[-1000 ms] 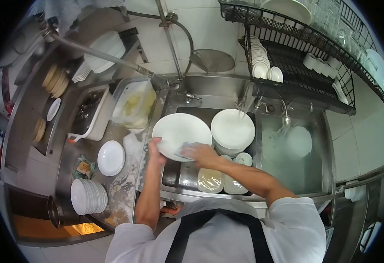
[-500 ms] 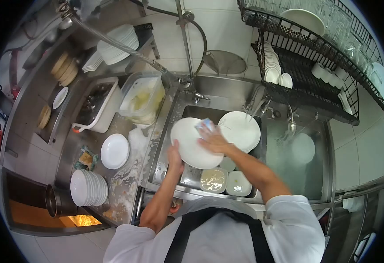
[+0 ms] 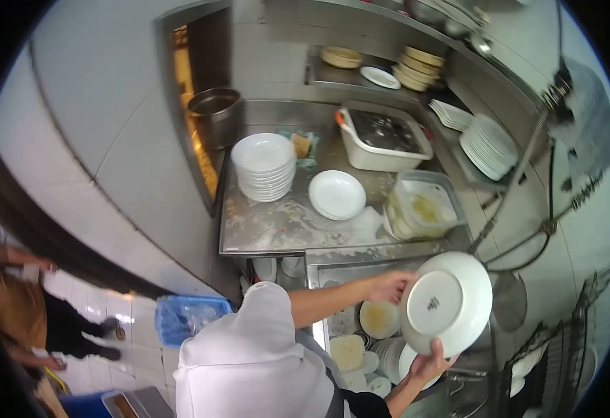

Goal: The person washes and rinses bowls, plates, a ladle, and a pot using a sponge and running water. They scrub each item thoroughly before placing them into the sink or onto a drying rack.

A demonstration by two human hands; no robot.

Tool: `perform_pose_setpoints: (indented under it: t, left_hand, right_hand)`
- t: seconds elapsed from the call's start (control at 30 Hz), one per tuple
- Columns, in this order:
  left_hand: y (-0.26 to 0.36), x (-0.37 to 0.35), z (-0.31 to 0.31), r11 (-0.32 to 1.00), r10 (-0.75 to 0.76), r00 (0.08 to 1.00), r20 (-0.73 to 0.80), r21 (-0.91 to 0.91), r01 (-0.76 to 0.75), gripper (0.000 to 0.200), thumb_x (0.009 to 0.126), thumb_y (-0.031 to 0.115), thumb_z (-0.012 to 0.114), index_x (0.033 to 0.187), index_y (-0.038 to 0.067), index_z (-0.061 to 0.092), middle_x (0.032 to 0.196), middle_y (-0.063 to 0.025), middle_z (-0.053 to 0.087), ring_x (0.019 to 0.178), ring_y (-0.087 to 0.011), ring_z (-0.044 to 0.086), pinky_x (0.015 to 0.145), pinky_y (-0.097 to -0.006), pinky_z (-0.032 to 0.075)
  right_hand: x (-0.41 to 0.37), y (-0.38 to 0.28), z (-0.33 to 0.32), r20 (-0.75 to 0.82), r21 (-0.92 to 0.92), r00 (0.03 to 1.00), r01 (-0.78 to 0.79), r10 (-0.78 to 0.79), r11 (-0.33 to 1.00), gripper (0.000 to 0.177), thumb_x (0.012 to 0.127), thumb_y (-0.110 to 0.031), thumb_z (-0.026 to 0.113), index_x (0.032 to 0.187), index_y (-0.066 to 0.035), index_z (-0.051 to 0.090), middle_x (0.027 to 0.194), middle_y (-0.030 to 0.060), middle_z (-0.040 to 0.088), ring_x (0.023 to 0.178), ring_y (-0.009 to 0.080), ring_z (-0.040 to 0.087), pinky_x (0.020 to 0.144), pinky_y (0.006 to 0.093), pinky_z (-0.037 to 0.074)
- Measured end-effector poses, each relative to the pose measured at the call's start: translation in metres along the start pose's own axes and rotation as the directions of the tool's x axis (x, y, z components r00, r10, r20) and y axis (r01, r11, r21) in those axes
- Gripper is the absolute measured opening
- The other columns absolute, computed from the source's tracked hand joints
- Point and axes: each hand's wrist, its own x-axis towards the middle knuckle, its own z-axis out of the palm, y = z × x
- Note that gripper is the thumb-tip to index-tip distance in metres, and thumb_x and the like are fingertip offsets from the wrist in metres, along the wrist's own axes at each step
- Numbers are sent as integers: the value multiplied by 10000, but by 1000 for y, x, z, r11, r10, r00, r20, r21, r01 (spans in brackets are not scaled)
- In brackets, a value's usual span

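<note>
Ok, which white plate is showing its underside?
The plate held between left hand and right hand: its marked base faces the camera; the counter plate lies face up.

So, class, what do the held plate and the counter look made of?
Plate: probably glazed white ceramic; glossy, with a foot ring and a printed mark underneath. Counter: likely stainless steel; grey, dully reflective sheet.

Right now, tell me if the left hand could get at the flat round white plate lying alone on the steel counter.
Probably yes, once freed: the left hand grips the rim of the large white plate, but only open steel counter lies between it and the flat plate.
</note>
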Motion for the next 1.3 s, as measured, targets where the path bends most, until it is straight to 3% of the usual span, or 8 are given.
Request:
perform_pose_setpoints:
  t: [0.17,0.3,0.57,0.73,0.83,1.03,1.27,1.3]
  left_hand:
    - [10,-26,23,1000,-20,998,53,-14,21,522,770,124,657,1234,-27,471,1184,-172,560,1063,-268,574,939,-414,456]
    - [6,-30,23,999,-40,998,-45,-1,40,454,726,30,675,1151,-44,534,1089,-164,608,956,-263,622,859,-402,506]
    - [-55,-11,32,854,89,971,-221,520,39,334,615,-2,693,942,-49,640,842,-115,649,737,-199,624,666,-351,517]
    - [-52,-17,52,737,56,991,-125,674,44,309,608,5,682,909,-50,639,815,-100,639,712,-178,601,639,-336,504]
    - [-55,-2,48,566,117,981,-155,822,62,230,622,-15,658,849,-47,638,781,-93,635,689,-157,577,606,-333,488]
    - [-15,-22,90,371,-81,993,90,927,-54,360,632,109,661,960,-31,611,883,-180,620,839,-217,582,690,-358,453]
    - [-84,-15,61,161,334,868,367,885,-436,345,719,194,632,991,-18,616,942,-215,619,882,-310,587,807,-401,432]
    - [-77,-28,73,506,282,905,318,753,-422,329,733,125,613,1028,-23,605,921,-171,638,877,-218,592,789,-354,454]
  right_hand:
    - [20,53,-78,162,330,931,-364,328,871,670,763,-191,659,1331,8,363,1304,163,450,1179,328,451,983,484,399]
    - [31,59,-97,-103,-332,902,-428,419,840,587,849,-327,606,1286,18,418,1224,140,513,1070,283,523,892,437,445]
    - [32,76,-23,320,-759,842,502,-434,415,529,905,-350,428,1264,38,460,1281,205,381,1214,311,363,1006,443,293]
    - [69,54,-23,225,-728,895,417,-385,544,471,896,-296,446,1229,32,503,1252,225,443,1122,368,470,985,448,330]
    - [42,8,46,837,-422,424,903,-346,86,376,870,-218,498,1144,24,583,1164,214,559,1113,337,501,956,407,384]
    - [107,17,-27,-30,-323,999,19,-30,946,488,885,-327,427,1212,24,515,1141,157,569,1055,314,553,909,398,435]
    - [65,108,-44,-84,423,875,-402,477,812,503,866,-391,417,1179,-13,527,1125,112,553,1046,258,529,901,391,432]
    - [75,111,-49,-71,411,881,-402,468,819,486,863,-373,428,1165,-9,536,1111,107,557,1034,248,529,894,383,431]
